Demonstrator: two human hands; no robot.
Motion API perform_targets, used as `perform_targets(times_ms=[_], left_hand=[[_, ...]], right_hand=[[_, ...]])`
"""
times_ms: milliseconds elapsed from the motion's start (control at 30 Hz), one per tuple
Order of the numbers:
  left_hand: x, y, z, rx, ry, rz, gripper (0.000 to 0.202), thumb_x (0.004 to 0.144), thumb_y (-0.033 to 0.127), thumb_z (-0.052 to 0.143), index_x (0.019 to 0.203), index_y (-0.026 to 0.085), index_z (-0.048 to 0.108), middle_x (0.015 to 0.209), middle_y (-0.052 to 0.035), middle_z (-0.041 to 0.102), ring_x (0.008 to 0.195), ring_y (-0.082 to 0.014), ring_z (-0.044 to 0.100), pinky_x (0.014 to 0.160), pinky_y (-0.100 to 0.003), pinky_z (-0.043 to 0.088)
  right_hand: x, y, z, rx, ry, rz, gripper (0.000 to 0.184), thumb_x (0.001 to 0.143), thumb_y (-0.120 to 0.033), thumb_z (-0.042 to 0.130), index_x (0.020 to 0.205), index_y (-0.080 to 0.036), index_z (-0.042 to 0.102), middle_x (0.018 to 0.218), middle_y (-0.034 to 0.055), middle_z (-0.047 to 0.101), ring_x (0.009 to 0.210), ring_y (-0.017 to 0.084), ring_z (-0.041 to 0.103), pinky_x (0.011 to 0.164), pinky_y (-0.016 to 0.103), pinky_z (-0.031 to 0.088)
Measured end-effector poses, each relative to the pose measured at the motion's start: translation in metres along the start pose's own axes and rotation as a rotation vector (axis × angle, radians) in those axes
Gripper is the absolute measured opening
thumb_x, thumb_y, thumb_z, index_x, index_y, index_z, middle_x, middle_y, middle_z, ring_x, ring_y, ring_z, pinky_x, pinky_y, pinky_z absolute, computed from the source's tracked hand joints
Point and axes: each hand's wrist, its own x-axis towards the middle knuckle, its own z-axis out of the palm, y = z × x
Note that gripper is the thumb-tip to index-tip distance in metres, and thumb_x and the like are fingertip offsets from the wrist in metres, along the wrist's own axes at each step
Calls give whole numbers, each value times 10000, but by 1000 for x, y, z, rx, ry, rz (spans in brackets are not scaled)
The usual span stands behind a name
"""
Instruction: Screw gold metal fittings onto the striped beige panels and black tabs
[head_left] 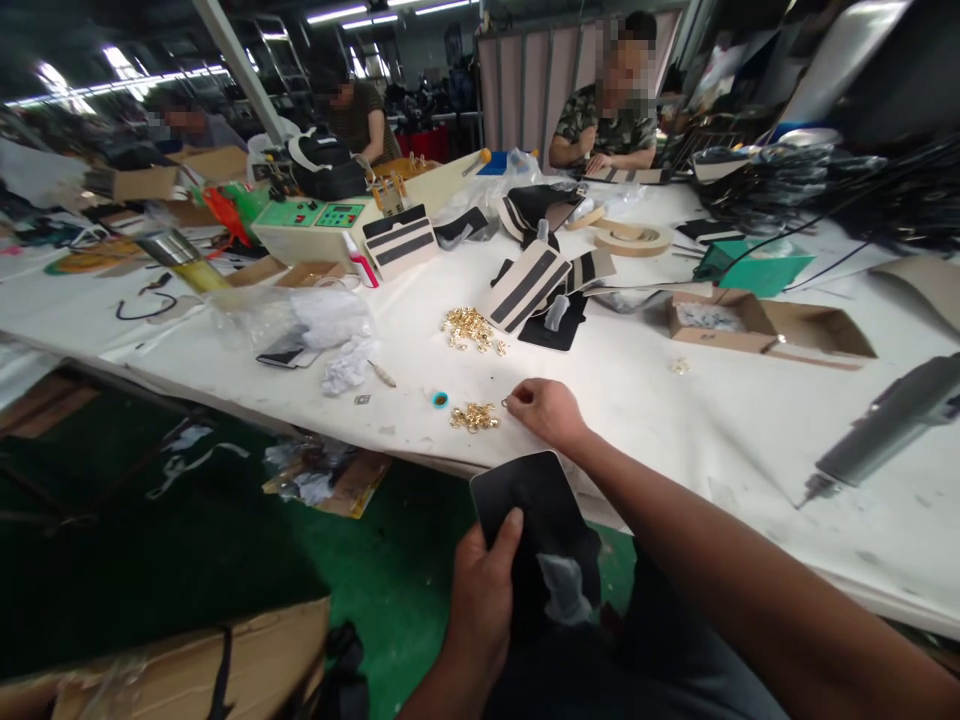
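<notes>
My left hand (484,590) grips a black flat panel (536,510) with rounded corners below the table edge, thumb on its face. A piece of clear plastic wrap (562,588) clings to the panel's lower part. Over the table my right hand (551,408) is closed in a pinch on a small metal ring, just right of a small pile of gold metal fittings (474,417). Left of that pile sits a small turquoise round container (440,399). Farther back lies a larger pile of gold fittings (469,328).
Black-and-beige striped panels (529,283) lie behind the piles. A cardboard box (720,322), a tape roll (634,238) and a grey electric screwdriver (885,425) are at the right. Crumpled plastic (315,318) lies left. A co-worker (607,120) sits across the table.
</notes>
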Motion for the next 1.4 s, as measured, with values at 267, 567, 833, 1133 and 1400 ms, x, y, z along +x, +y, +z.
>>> perform_targets(times_ms=[267,567,833,1133,1400], left_hand=[[-7,21,21,402,10,289,452,891,541,758,1063,130,837,913,-59,820,913,-266,731,799,-279,563],[-30,12,66,620,-200,431,388,960,479,701,1158,169,824,1058,-77,830,974,-280,753,892,-301,570],[-46,1,80,764,-240,564,314,976,414,691,1156,186,812,1111,-85,821,1018,-282,753,912,-306,572],[-58,-1,88,812,-263,727,253,980,332,678,1173,227,805,1159,-87,803,1093,-285,739,975,-333,566],[-58,-9,85,884,-322,903,338,986,238,651,1311,256,743,1277,-100,767,1161,-279,732,1042,-361,560]], right_hand=[[-140,13,-68,494,290,-203,153,980,-309,684,871,-215,737,859,31,723,732,163,647,673,286,510],[-197,30,-83,441,372,-310,78,991,-181,665,986,-234,723,894,33,717,797,170,678,718,298,542],[-222,41,-96,398,488,-342,143,989,-156,679,1075,-247,750,937,42,758,841,174,724,748,298,587],[-227,42,-100,553,493,-278,92,992,-238,712,1020,-255,799,919,43,784,838,183,745,751,304,613],[-239,38,-102,369,622,-242,67,993,-249,707,965,-268,765,904,36,801,833,211,743,819,390,577]])
